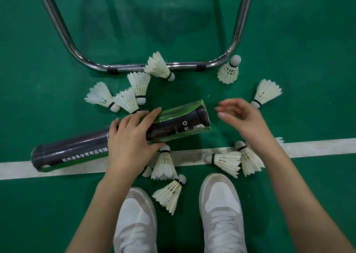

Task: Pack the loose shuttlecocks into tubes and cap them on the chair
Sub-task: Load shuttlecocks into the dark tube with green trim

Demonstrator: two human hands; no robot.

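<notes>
— Shuttlecocks (165,163) are lying loose around the tube (179,124) on the floor; left hand (131,139) is gripping it.
— Right hand (240,118) is hovering empty, fingers relaxed, beside its open end; chair frame (146,68) is crowding behind.

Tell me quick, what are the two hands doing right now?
Left hand: grips the tube around its middle, on the floor.
Right hand: open, fingers loosely curved, holding nothing, just off the tube's open end.
</notes>
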